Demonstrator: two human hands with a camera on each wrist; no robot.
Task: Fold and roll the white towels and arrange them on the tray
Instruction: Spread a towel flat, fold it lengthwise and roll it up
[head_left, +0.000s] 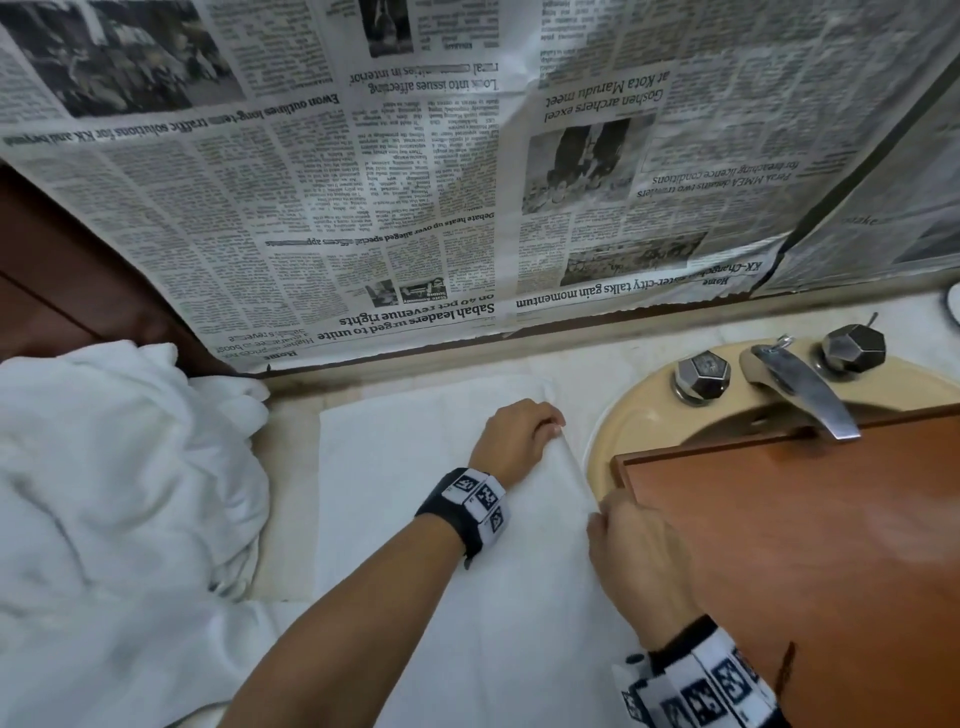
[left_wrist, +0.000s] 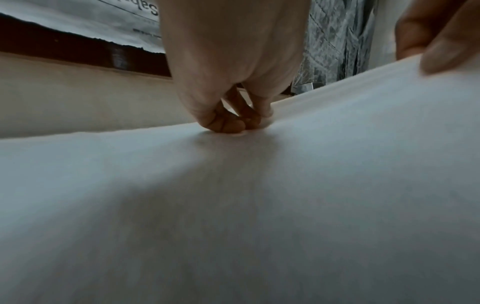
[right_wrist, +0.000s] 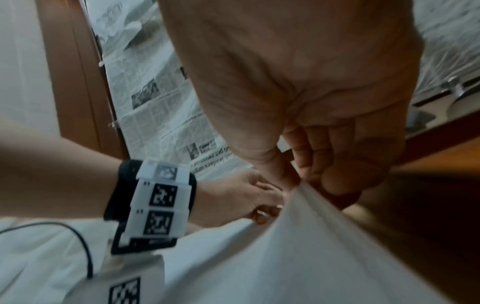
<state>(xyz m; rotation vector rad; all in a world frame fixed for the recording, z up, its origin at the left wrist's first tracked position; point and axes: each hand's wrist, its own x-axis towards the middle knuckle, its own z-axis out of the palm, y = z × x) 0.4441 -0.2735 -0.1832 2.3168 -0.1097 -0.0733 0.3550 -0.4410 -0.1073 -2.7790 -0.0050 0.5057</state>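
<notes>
Towel in work: a flat white towel (head_left: 415, 467) lies spread on the pale counter (head_left: 291, 415) at the centre of the head view, its right-hand edge lifted into a thin ridge beside the sink.
Left hand: the left hand (head_left: 514, 436) sits at 12 o'clock on that edge, fingers curled and pinching the cloth; the left wrist view shows the fingertips (left_wrist: 233, 123) bunched down onto the fabric.
Right hand: the right hand (head_left: 639, 556) grips the same edge nearer the person, at about 5 o'clock from the left, thumb and fingers closed on a raised fold.
Tray: the brown wooden tray (head_left: 779, 545) rests over the sink (head_left: 623, 431) at 3 o'clock from the towel, bare of rolls, so arranging is likely far off.
Risk: the edge may slip from one pinch and the fold go askew, because the cloth is soft and limp between two separate grips.
Risk: the lifted edge could catch the tray's corner, which lies just beside the right hand.
Textures: the towel looks smooth, thin and matte; the heap of towels (head_left: 104, 493) at 9 o'clock is plush and rumpled; the tray is glossy and rigid; the faucet (head_left: 800, 384) is dull metal.
</notes>
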